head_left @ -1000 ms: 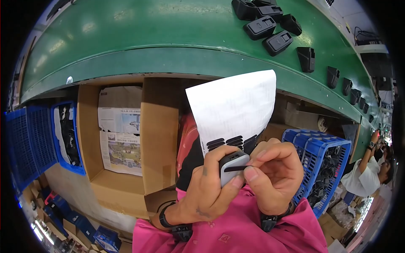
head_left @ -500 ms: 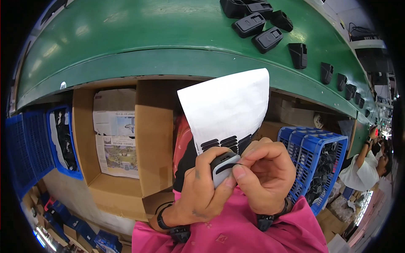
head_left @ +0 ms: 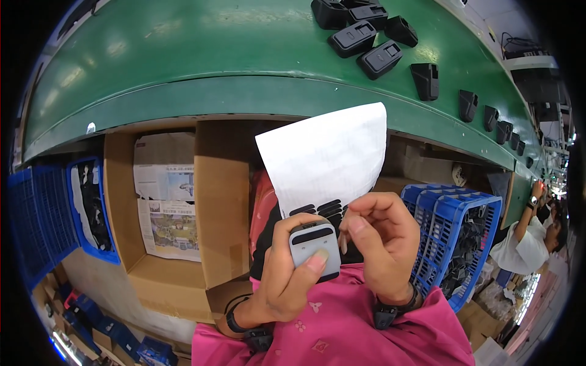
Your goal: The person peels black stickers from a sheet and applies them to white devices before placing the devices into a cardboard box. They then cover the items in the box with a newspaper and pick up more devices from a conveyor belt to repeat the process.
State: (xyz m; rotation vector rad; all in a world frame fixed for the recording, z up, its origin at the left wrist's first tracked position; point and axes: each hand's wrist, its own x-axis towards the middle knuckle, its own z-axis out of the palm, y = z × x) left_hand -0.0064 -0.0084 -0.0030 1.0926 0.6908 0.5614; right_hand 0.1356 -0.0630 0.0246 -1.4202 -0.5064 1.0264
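Near the bottom centre of the head view, our left hand (head_left: 287,280) is clamped around a small grey device (head_left: 315,249), thumb lying across its lower face and fingers wrapped behind it. Our right hand (head_left: 384,244) sits just to its right, fingertips (head_left: 353,224) pinched together on the lower edge of a white sticker sheet (head_left: 326,155) that stands up behind the device; a few rows of black labels (head_left: 323,210) show along the sheet's bottom. Both wrists wear dark bands, and pink sleeves (head_left: 342,329) fill the near edge.

Left of the hands we see an open cardboard box (head_left: 177,201) lined with newspaper, and further left a blue plastic crate (head_left: 49,226) with dark parts inside. Another blue crate (head_left: 458,238) stands to the right. Far across the top runs a green conveyor belt (head_left: 213,61) carrying black plastic housings (head_left: 366,39), several in a cluster and more strung out toward the right. At the right edge a person in a white shirt (head_left: 525,244) works beside the belt.
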